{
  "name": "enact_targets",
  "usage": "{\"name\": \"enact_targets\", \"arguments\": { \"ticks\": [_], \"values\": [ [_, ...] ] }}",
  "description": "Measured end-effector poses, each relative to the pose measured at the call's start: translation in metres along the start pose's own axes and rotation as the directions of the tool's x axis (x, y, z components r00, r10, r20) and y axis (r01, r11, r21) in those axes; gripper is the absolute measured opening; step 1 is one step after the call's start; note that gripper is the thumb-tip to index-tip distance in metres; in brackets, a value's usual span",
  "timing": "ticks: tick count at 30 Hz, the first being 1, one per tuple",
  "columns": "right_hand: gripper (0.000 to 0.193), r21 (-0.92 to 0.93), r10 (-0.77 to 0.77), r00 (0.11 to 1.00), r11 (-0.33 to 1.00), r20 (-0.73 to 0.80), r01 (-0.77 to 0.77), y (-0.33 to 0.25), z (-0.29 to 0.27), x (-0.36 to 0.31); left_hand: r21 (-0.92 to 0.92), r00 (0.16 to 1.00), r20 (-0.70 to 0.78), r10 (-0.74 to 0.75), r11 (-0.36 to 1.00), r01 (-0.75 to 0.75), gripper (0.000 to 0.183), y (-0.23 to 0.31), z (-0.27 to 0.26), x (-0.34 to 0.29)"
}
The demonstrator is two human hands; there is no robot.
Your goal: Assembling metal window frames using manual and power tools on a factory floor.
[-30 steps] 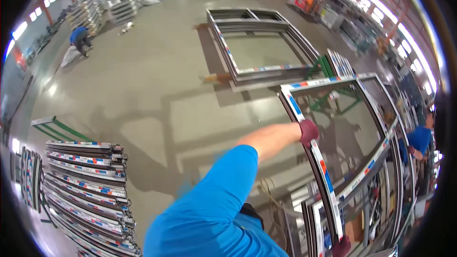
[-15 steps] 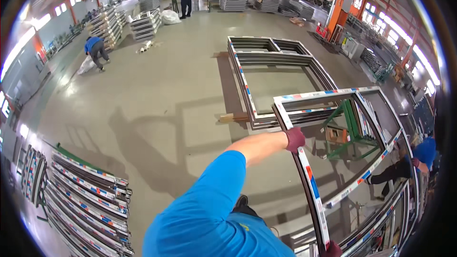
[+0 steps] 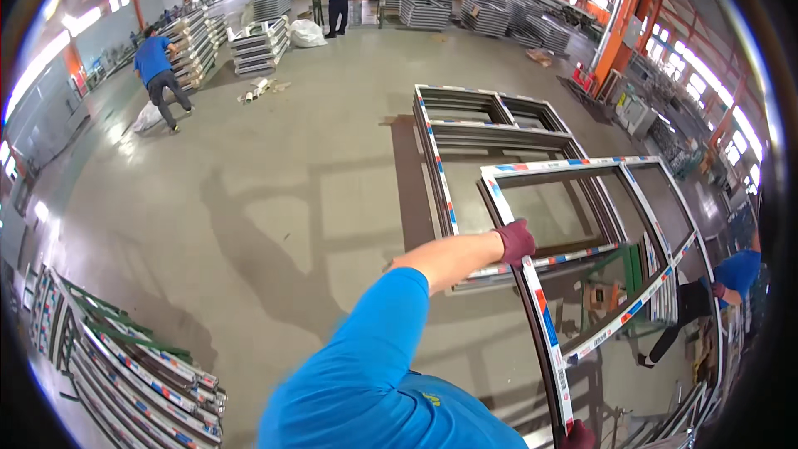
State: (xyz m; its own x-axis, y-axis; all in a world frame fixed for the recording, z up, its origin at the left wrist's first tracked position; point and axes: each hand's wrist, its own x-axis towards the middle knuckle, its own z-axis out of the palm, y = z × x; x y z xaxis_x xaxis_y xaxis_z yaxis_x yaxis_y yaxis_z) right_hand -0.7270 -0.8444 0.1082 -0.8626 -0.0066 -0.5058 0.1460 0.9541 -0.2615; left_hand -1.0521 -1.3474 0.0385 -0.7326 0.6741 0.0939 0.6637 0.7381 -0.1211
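My left hand [image 3: 517, 243], in a dark red glove, is closed around the side bar of a large window frame [image 3: 544, 324]. My right hand [image 3: 579, 436], gloved alike, grips the same bar lower down at the bottom edge of the picture, its fingers partly cut off. The frame is white with red and blue tape strips and has cross bars dividing it. At its far right side stands a co-worker [image 3: 736, 273] in blue, one gloved hand at the frame. Just beyond, a stack of similar window frames [image 3: 444, 175] lies flat, partly behind the held one.
A green metal stand [image 3: 617, 270] shows through the held frame. More frames [image 3: 150, 382] lean on a rack at the lower left. Stacked profiles [image 3: 259, 46] and two other people [image 3: 156, 62] are farther back. An orange column [image 3: 625, 21] rises at the right.
The view has shifted, and the flat stack now appears lower and nearer, overlapping more of the held frame. Both hands keep their grip. The far-left person has straightened from a stoop.
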Motion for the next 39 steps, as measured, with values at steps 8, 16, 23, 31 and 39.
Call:
{"name": "enact_targets", "arguments": {
  "ticks": [8,16,23,31,39],
  "values": [
    [0.040,-0.433,0.036,0.999,0.901,0.027,-0.021,-0.094,-0.018,0.132,0.029,0.997,0.070,0.016,0.999,-0.018,0.034,-0.170,0.014,0.011],
    [0.042,-0.536,0.066,0.994,0.844,0.089,-0.009,-0.300,-0.049,0.227,-0.047,0.990,0.122,-0.076,0.995,0.082,0.026,-0.340,0.098,0.006],
    [0.035,-0.200,-0.345,0.868,0.936,-0.358,0.289,-0.358,0.011,0.376,-0.039,0.949,0.288,-0.128,0.989,0.145,0.029,-0.498,0.142,-0.013],
    [0.038,-0.138,-0.368,0.878,0.930,-0.306,0.342,-0.513,0.016,0.510,-0.029,0.928,0.287,-0.239,0.966,0.258,0.029,-0.678,0.203,-0.029],
    [0.033,-0.188,-0.296,0.928,0.948,-0.225,0.257,-0.703,0.029,0.693,-0.081,0.902,0.298,-0.313,0.933,0.351,0.029,-0.924,0.315,-0.014]
  ]
}}
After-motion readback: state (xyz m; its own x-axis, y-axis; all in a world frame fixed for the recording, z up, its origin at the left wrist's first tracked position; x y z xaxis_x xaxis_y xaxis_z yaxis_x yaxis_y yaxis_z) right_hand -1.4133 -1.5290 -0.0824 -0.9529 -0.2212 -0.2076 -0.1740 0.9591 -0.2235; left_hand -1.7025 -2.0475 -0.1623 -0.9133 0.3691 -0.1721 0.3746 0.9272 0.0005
